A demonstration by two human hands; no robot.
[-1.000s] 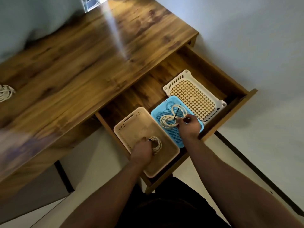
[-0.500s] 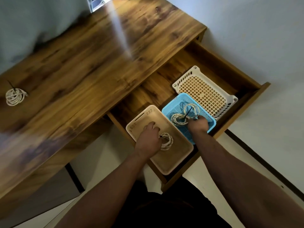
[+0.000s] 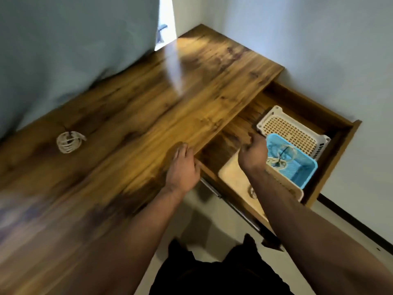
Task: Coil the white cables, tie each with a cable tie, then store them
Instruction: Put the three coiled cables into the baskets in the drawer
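While two coils (image 3: 280,159) lie in the blue basket (image 3: 308,177) and a third coil (image 3: 252,191) in the beige basket (image 3: 231,177), the last coil (image 3: 69,142) sits far off on the desk (image 3: 148,103); my left hand (image 3: 182,169) is by the desk edge, my right hand (image 3: 254,152) over the drawer (image 3: 340,126), fingers loose, holding nothing; to finish storing, I think I must reach left and grab it.

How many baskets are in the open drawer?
3. The white basket is farthest back, the blue basket just in front of it, the beige basket nearest, partly behind the right forearm. Others may hide under the desktop.
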